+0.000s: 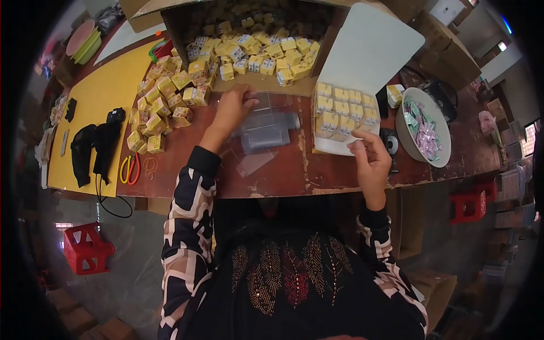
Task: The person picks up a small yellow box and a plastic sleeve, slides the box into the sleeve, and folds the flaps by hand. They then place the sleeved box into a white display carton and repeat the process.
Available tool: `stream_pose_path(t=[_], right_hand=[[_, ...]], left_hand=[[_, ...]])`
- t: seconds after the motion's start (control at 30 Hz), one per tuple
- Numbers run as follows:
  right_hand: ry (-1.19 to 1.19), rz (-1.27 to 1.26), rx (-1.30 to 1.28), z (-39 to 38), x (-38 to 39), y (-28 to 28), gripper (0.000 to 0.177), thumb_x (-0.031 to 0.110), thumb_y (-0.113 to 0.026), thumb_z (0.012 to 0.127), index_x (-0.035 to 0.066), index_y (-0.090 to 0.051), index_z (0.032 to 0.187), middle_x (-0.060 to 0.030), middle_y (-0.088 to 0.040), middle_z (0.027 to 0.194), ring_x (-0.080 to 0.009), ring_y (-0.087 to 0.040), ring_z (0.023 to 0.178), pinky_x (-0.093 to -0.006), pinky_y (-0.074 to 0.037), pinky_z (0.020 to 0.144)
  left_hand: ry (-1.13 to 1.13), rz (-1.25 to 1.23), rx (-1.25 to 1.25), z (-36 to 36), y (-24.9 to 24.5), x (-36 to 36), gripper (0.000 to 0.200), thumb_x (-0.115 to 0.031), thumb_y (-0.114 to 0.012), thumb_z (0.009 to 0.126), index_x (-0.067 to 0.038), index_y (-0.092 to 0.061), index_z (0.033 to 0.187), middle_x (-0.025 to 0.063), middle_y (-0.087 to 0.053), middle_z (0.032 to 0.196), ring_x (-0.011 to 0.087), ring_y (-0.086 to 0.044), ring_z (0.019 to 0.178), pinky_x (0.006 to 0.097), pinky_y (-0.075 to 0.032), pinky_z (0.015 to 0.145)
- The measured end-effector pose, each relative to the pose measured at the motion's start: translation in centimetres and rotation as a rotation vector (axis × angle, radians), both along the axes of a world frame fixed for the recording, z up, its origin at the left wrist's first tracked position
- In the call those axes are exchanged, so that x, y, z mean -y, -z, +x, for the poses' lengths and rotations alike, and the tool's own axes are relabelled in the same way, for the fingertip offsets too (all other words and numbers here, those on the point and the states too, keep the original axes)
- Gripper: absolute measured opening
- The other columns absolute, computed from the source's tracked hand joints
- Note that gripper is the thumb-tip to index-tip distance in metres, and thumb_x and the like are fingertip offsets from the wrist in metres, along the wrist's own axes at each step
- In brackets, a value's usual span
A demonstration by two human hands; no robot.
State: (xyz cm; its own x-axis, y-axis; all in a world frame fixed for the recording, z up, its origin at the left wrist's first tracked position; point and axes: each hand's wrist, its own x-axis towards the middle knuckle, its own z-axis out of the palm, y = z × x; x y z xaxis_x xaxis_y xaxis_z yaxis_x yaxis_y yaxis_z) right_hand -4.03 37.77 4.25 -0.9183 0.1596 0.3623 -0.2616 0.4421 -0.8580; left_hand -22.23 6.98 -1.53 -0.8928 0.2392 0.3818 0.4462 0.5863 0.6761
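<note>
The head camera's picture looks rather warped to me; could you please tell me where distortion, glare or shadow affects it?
Head view: strong fisheye bending, the table edge curving; black corners; dim shadow deep inside the open carton; pale sheen on the clear plastic; small bright glare spots at far right; floor areas dark and murky.

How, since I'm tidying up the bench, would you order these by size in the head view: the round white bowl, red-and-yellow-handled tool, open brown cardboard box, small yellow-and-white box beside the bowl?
1. Open brown cardboard box
2. Round white bowl
Red-and-yellow-handled tool and small yellow-and-white box: too alike to rank.
</note>
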Motion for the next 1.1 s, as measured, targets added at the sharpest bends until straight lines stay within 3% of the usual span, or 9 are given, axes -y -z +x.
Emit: stream_pose_path(t=[0.03,0.1,0.23,0.4,0.5,0.6,0.83,0.97,1.1], right_hand=[[-0.094,-0.123,0.014,-0.1,1.0,-0.1,0.023,0.004,-0.055,0.099,-0.003,-0.061,0.120,-0.0105,-0.066,0.118,-0.0125,-0.066,0.095,-0.0249,-0.053,0.081],[-0.158,-0.208,0.024,-0.6,3.6,-0.5,0.023,0.004,-0.054,0.099,-0.004,-0.060,0.120,-0.0105,-0.067,0.116,-0.0122,-0.065,0.094,-0.0244,-0.053,0.079],[-0.280,-0.346,-0.028,-1.3,6.5,-1.1,0.024,0.001,-0.052,0.098,-0.003,-0.060,0.121,-0.0098,-0.066,0.115,-0.0126,-0.065,0.095,-0.0254,-0.053,0.080],[-0.437,-0.205,-0.121,-0.1,7.5,-1.7,0.030,-0.003,-0.050,0.095,-0.003,-0.059,0.124,-0.0117,-0.065,0.115,-0.0127,-0.064,0.090,-0.0257,-0.053,0.079],[-0.510,-0.195,-0.100,0.9,9.3,-2.0,0.033,-0.007,-0.049,0.092,-0.003,-0.058,0.123,-0.0125,-0.063,0.114,-0.0128,-0.064,0.087,-0.0248,-0.053,0.074],[-0.588,-0.137,-0.050,1.2,9.4,-1.8,0.036,-0.005,-0.051,0.092,-0.004,-0.051,0.128,-0.0141,-0.060,0.125,-0.0124,-0.063,0.089,-0.0257,-0.053,0.077],[-0.947,0.091,0.432,0.6,6.8,-6.5,0.032,-0.001,-0.056,0.089,-0.003,-0.052,0.122,-0.0136,-0.063,0.113,-0.0172,-0.070,0.084,-0.0269,-0.055,0.075],[-1.048,-0.119,0.699,-0.3,7.3,-6.6,0.035,-0.001,-0.057,0.091,0.000,-0.046,0.123,-0.0156,-0.065,0.118,-0.0191,-0.069,0.096,-0.0269,-0.054,0.079],[-1.048,-0.372,0.682,-0.6,8.4,-5.2,0.031,0.003,-0.062,0.091,0.003,-0.043,0.115,-0.0204,-0.063,0.121,-0.0218,-0.067,0.105,-0.0284,-0.056,0.081]], left_hand=[[0.002,0.000,-0.001,1.2,-0.9,-0.1,0.035,-0.014,-0.077,0.079,0.001,-0.067,0.109,0.0184,-0.070,0.102,0.0350,-0.068,0.088,0.0396,-0.053,0.074],[0.036,0.090,0.082,3.9,-2.7,-0.1,0.019,-0.012,-0.066,0.093,0.001,-0.066,0.107,0.0073,-0.066,0.080,0.0150,-0.062,0.073,0.0280,-0.049,0.069],[0.164,0.476,0.267,9.9,-4.9,-0.2,0.019,-0.015,-0.055,0.102,0.000,-0.066,0.105,-0.0029,-0.060,0.080,0.0059,-0.054,0.073,0.0206,-0.045,0.068],[0.318,0.772,0.502,14.2,-2.7,-0.3,0.027,-0.022,-0.050,0.105,0.000,-0.064,0.113,-0.0065,-0.052,0.075,0.0032,-0.043,0.063,0.0184,-0.036,0.058],[0.404,0.987,1.000,16.9,-3.0,-1.0,0.029,-0.024,-0.050,0.105,-0.001,-0.062,0.117,-0.0064,-0.046,0.077,0.0023,-0.039,0.059,0.0169,-0.028,0.049],[0.437,1.012,1.105,18.2,-3.4,-1.5,0.029,-0.023,-0.050,0.105,-0.003,-0.062,0.123,-0.0078,-0.045,0.073,0.0016,-0.038,0.059,0.0173,-0.028,0.049],[0.491,1.064,1.138,19.7,-1.4,-0.4,0.028,-0.022,-0.052,0.104,-0.003,-0.063,0.122,-0.0074,-0.051,0.076,0.0018,-0.040,0.059,0.0166,-0.031,0.049],[0.470,1.037,1.084,20.4,-0.7,-0.4,0.027,-0.019,-0.053,0.104,-0.004,-0.061,0.124,-0.0063,-0.050,0.078,0.0018,-0.040,0.060,0.0163,-0.032,0.048],[0.597,1.483,1.288,20.9,0.1,-0.1,0.027,-0.020,-0.050,0.105,-0.005,-0.056,0.126,-0.0055,-0.043,0.075,0.0031,-0.036,0.058,0.0161,-0.028,0.045]])
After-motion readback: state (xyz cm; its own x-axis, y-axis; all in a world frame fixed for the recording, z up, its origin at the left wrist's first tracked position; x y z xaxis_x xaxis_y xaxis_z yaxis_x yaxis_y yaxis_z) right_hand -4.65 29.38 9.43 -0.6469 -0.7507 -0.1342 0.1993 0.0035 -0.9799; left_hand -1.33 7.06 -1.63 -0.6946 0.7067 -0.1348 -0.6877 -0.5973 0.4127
